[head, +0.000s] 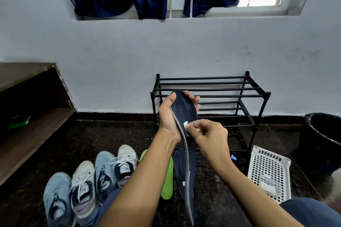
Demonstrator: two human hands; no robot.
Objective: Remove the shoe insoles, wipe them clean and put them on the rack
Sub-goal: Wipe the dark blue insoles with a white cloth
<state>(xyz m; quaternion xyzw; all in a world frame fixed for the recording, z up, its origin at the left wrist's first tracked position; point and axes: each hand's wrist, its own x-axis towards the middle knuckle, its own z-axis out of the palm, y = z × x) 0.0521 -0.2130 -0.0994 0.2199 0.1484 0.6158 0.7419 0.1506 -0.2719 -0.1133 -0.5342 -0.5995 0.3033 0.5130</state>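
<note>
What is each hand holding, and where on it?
Left hand grips the dark insole near its upper end; right hand pinches a small white wipe against it.

A navy foam insole [184, 108] (grey-edged), a lime-green foam insole [167, 184], a black metal-tube rack [221, 89] and a white lattice-patterned plastic basket [269, 167] are shown.
</note>
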